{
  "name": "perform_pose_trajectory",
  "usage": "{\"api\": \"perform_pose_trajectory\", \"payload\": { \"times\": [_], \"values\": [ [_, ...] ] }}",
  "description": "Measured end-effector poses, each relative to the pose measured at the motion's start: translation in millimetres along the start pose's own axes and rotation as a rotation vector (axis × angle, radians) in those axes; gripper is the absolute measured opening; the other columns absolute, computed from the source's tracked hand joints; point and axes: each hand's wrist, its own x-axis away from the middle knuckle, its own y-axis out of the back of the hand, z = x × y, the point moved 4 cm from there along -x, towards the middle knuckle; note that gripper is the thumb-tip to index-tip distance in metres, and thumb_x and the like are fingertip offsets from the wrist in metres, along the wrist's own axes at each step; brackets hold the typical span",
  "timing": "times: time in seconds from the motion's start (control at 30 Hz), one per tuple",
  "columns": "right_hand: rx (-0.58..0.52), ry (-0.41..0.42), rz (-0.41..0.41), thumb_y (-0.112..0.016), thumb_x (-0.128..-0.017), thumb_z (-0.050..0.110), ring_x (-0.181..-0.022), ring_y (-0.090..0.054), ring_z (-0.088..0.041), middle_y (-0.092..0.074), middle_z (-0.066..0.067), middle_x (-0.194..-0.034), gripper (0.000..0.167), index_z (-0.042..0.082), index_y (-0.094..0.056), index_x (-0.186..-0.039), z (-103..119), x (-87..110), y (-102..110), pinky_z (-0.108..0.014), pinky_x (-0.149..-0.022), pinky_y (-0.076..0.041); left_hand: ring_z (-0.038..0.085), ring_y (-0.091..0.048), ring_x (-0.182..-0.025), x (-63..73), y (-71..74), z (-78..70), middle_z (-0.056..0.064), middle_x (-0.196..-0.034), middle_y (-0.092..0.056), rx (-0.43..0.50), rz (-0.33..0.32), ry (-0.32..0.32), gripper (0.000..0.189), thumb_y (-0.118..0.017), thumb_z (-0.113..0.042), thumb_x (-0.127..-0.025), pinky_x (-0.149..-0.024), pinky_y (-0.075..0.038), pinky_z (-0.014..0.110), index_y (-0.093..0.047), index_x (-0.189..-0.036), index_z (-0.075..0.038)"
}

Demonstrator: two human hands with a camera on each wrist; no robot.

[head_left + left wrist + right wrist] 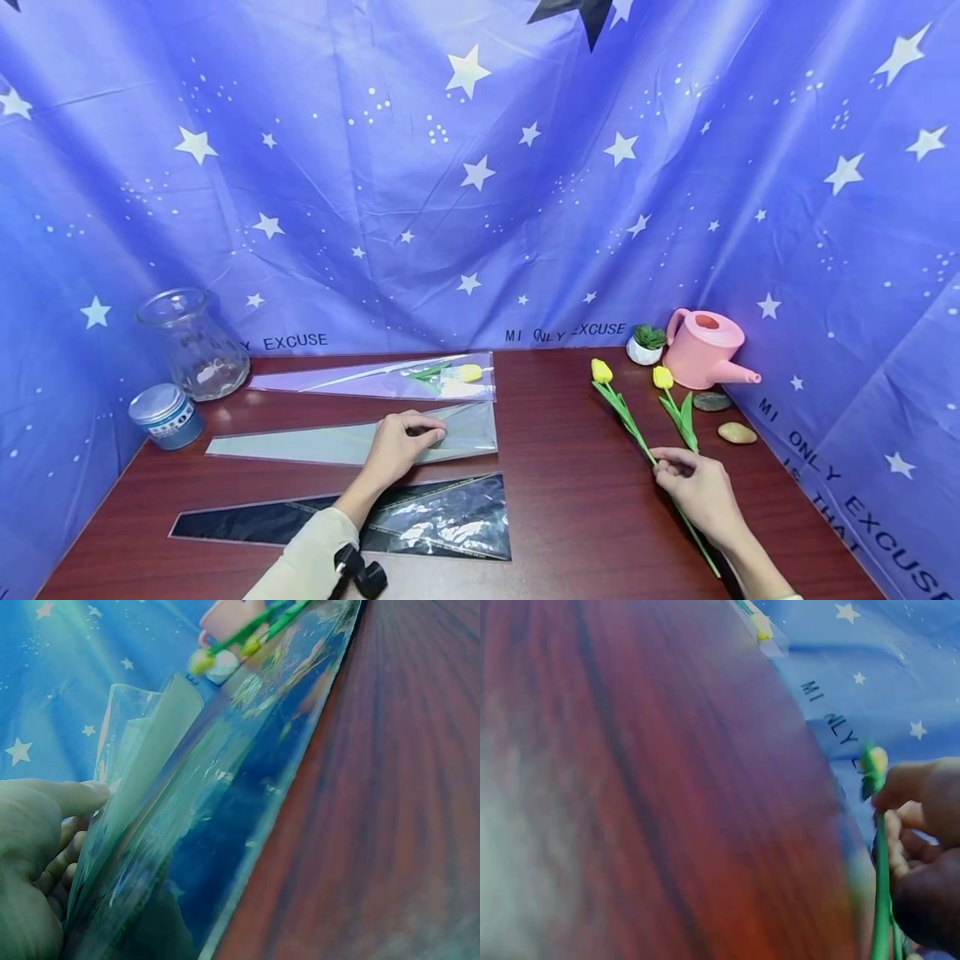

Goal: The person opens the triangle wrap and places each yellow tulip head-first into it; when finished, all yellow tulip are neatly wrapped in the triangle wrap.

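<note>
The left hand [401,442] pinches the grey sleeve [300,443]. The right hand [703,493] pinches a yellow tulip [622,408] by its stem [700,542].

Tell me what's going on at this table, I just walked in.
A person is handling artificial-looking tulips and flat flower sleeves. Their left hand pinches the edge of the pale grey sleeve, while their right hand holds a yellow tulip by its stem. A second tulip runs behind that hand; whether it's held too is unclear. A third tulip lies in the purple sleeve, and the black sleeve lies nearest the person.
</note>
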Motion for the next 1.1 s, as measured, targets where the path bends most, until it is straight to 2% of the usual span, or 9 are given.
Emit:
{"api": "perform_pose_trajectory", "payload": {
  "times": [0.13,0.3,0.53,0.7,0.87,1.1],
  "values": [
    [-0.188,-0.019,-0.016,-0.073,-0.092,0.001,-0.074,-0.061,0.006,-0.070,0.011,-0.080,0.024,-0.006,-0.075,-0.114,12,-2.0,-3,-0.012,-0.065,-0.051,0.004,-0.068,-0.081,0.3,0.5,-0.1,-0.012,-0.093,-0.077,-0.008,0.002,0.003,0.011,-0.084,-0.020,-0.087,-0.074,-0.053,0.023,-0.084,-0.090,-0.030],
    [-0.420,-0.043,-0.035,-0.072,-0.094,0.000,-0.079,-0.066,0.004,-0.074,0.013,-0.085,0.031,-0.012,-0.069,-0.122,29,-6.1,-6,-0.013,-0.069,-0.053,0.004,-0.068,-0.081,0.1,0.6,-0.2,-0.012,-0.092,-0.077,-0.008,0.001,0.001,0.012,-0.084,-0.019,-0.086,-0.074,-0.053,0.023,-0.084,-0.090,-0.030],
    [-0.782,-0.060,-0.014,-0.068,-0.093,-0.008,-0.074,-0.067,-0.004,-0.076,0.008,-0.087,0.020,-0.009,-0.072,-0.113,49,-13.9,-18,-0.019,-0.067,-0.056,0.003,-0.067,-0.079,0.6,1.2,-0.3,-0.010,-0.093,-0.078,-0.026,-0.013,-0.026,0.009,-0.084,-0.019,-0.087,-0.071,-0.052,0.022,-0.085,-0.091,-0.028],
    [-0.967,-0.054,-0.022,-0.066,-0.092,-0.014,-0.078,-0.073,-0.007,-0.078,0.003,-0.092,0.018,-0.003,-0.075,-0.103,59,-20.0,-32,-0.024,-0.072,-0.061,0.003,-0.066,-0.079,0.5,1.0,-0.5,-0.009,-0.092,-0.078,-0.021,-0.010,-0.024,0.010,-0.084,-0.019,-0.087,-0.071,-0.051,0.022,-0.085,-0.091,-0.027],
    [-1.103,-0.103,-0.042,-0.065,-0.091,-0.017,-0.079,-0.077,-0.013,-0.078,-0.002,-0.089,0.019,-0.002,-0.075,-0.097,65,-28.5,-55,-0.029,-0.077,-0.063,0.005,-0.066,-0.079,0.2,1.5,-1.0,-0.009,-0.092,-0.078,-0.012,-0.009,-0.019,0.011,-0.084,-0.017,-0.086,-0.071,-0.051,0.022,-0.085,-0.090,-0.028],
    [-1.155,-0.209,-0.091,-0.066,-0.091,-0.016,-0.076,-0.078,-0.015,-0.078,-0.007,-0.084,0.013,-0.005,-0.072,-0.095,74,-34.5,-90,-0.031,-0.078,-0.063,0.005,-0.065,-0.078,0.5,1.6,-1.6,-0.010,-0.092,-0.077,-0.019,-0.006,-0.012,0.012,-0.085,-0.018,-0.086,-0.070,-0.050,0.022,-0.084,-0.089,-0.029]
  ]
}}
